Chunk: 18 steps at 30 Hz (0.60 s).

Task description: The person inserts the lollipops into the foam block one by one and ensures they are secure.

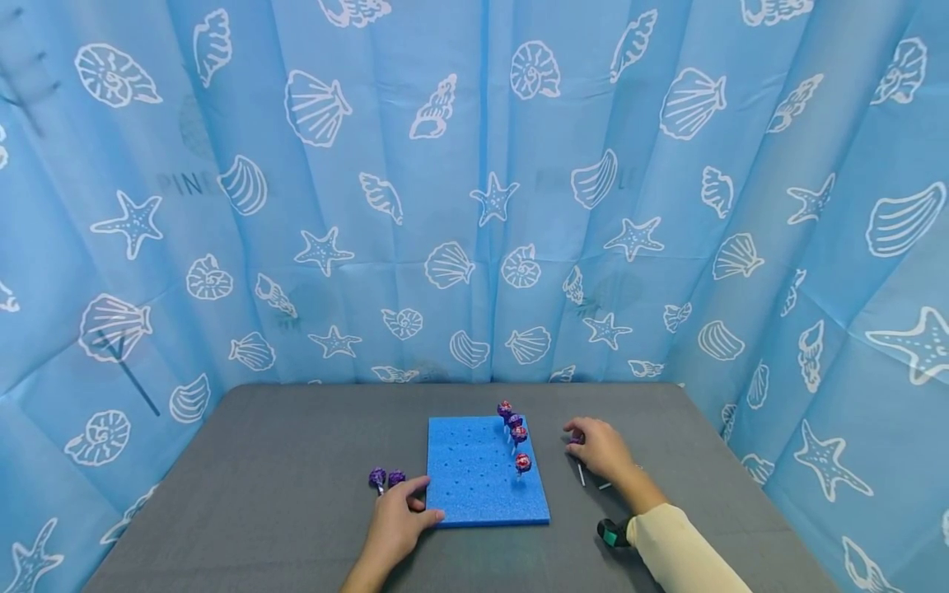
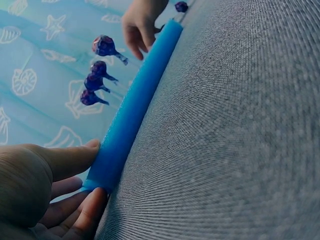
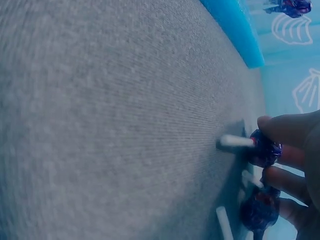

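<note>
A flat blue foam board (image 1: 474,461) with small holes lies on the table. Along its right side several wrapped lollipops (image 1: 522,464) stand upright on their sticks. My left hand (image 1: 395,520) grips the board's near left corner, thumb and fingers on its edge. To the right of the board, my right hand (image 1: 604,449) pinches the purple-wrapped head of a lollipop (image 3: 264,148), whose white stick points away from the palm. Under the same hand, another lollipop (image 3: 260,209) and more white sticks show, partly hidden by the fingers.
Two purple lollipops (image 1: 377,477) lie left of the board, beside my left hand. The grey cloth-covered table (image 1: 319,436) reaches back to a blue shell-print curtain (image 1: 460,206). A black and green strap piece (image 1: 612,534) sits at my right wrist.
</note>
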Each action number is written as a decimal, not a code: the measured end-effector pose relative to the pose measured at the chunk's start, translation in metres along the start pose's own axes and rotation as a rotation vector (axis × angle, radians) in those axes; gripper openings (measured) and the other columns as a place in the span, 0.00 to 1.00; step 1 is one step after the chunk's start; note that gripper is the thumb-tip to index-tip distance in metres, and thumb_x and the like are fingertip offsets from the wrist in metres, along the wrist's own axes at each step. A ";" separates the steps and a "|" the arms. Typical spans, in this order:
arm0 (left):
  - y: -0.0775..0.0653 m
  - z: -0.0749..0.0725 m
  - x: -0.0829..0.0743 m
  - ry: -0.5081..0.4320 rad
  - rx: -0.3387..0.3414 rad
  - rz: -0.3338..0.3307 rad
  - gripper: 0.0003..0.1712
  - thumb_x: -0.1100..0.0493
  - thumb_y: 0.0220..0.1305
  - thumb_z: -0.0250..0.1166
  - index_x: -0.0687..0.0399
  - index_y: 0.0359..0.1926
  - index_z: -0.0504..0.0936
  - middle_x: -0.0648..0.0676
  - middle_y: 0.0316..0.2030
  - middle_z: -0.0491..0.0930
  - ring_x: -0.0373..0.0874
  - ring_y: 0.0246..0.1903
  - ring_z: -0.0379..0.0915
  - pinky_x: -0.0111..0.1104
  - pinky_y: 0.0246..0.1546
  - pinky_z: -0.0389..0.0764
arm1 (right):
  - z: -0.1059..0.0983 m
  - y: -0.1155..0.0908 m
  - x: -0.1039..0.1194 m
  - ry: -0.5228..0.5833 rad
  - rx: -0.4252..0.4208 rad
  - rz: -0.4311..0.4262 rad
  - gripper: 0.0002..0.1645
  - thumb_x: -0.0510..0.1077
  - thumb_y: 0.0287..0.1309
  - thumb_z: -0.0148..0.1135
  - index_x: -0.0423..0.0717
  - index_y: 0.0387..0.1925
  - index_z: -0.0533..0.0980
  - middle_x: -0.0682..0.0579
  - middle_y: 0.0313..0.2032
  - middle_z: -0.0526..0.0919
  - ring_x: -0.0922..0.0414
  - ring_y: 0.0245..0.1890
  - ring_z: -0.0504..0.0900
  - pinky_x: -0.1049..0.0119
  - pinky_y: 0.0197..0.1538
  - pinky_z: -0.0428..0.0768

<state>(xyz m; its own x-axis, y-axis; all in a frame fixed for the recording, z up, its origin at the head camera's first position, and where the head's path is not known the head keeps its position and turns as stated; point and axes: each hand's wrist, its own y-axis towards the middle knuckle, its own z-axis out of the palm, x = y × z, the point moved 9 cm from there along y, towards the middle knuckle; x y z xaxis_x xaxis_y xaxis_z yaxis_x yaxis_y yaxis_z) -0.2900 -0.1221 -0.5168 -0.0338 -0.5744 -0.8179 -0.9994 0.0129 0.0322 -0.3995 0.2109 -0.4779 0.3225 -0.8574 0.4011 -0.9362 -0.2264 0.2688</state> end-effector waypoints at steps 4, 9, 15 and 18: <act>0.000 0.000 0.000 0.002 0.000 0.000 0.34 0.57 0.48 0.78 0.62 0.58 0.78 0.50 0.33 0.74 0.44 0.33 0.69 0.40 0.35 0.72 | 0.002 0.000 0.003 0.002 0.004 0.005 0.15 0.38 0.49 0.74 0.44 0.42 0.82 0.54 0.33 0.81 0.54 0.35 0.79 0.51 0.42 0.75; 0.001 0.000 0.000 0.011 -0.007 0.002 0.34 0.58 0.48 0.78 0.61 0.57 0.79 0.50 0.33 0.75 0.43 0.33 0.69 0.40 0.35 0.72 | 0.005 -0.001 0.005 0.008 -0.005 0.001 0.15 0.39 0.50 0.74 0.45 0.42 0.82 0.54 0.33 0.81 0.54 0.35 0.79 0.51 0.41 0.76; 0.001 0.000 0.000 0.016 -0.015 0.014 0.33 0.58 0.48 0.78 0.62 0.57 0.79 0.50 0.32 0.75 0.43 0.32 0.69 0.40 0.34 0.72 | 0.002 -0.002 0.012 0.065 -0.053 -0.035 0.14 0.38 0.51 0.72 0.45 0.42 0.82 0.53 0.36 0.82 0.55 0.35 0.79 0.51 0.42 0.75; 0.000 -0.001 -0.001 0.019 -0.019 0.022 0.33 0.58 0.48 0.78 0.62 0.56 0.79 0.50 0.32 0.75 0.43 0.32 0.69 0.40 0.34 0.72 | -0.003 -0.002 0.018 0.109 -0.092 -0.060 0.14 0.38 0.53 0.71 0.44 0.43 0.82 0.54 0.36 0.82 0.56 0.34 0.78 0.54 0.40 0.76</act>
<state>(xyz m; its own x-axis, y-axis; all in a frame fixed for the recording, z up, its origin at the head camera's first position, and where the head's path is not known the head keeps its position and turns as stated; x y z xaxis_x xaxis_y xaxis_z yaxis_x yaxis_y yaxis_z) -0.2904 -0.1223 -0.5161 -0.0557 -0.5893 -0.8060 -0.9981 0.0103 0.0615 -0.3918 0.1972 -0.4684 0.3958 -0.7872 0.4730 -0.8994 -0.2284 0.3726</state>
